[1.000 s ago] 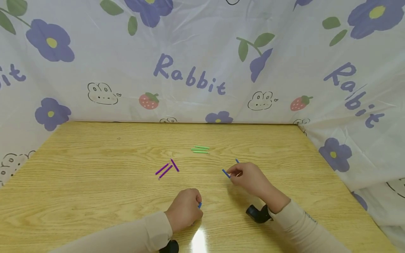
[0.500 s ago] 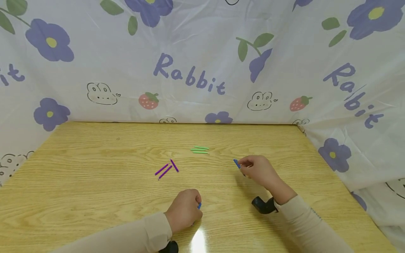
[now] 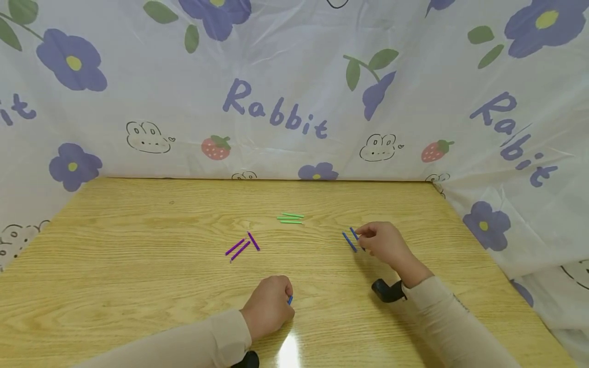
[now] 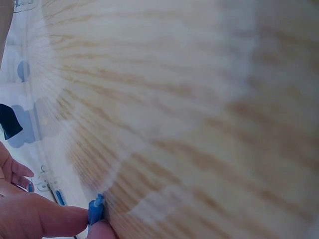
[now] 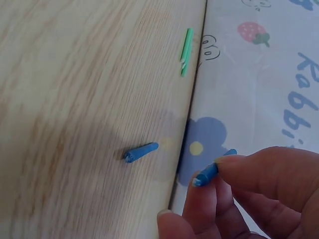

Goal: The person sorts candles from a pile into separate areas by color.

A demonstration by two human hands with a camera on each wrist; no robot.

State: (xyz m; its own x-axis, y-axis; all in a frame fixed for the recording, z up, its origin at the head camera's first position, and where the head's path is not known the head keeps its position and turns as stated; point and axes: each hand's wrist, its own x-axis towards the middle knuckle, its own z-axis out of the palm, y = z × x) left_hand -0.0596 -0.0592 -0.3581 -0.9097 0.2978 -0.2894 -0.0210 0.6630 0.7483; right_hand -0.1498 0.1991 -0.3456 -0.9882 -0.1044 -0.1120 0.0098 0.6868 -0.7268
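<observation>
In the head view my left hand (image 3: 269,308) stays low over the near middle of the table, pinching a thin blue candle (image 3: 290,300) between thumb and finger. Its wick end (image 4: 96,208) pokes out of the fingertips in the left wrist view. Farther right, my right hand (image 3: 384,245) holds another blue candle (image 3: 353,233) between thumb and fingers. A loose blue candle (image 3: 349,242) lies just left of it on the table, roughly parallel. From the right wrist view, the held candle (image 5: 209,173) is apart from the lying candle (image 5: 141,152).
Several thin sticks lie in groups: green candles (image 3: 291,218) side by side toward the back, purple candles (image 3: 240,250) left of centre, one at a different angle. A printed cloth (image 3: 276,112) borders the wooden table (image 3: 138,276). Black curved pieces (image 3: 388,291) sit at both wrists.
My right hand has moved right and farther away; its held blue candle is now to the right of the lying one, which is fully visible. My left hand has stayed put.
</observation>
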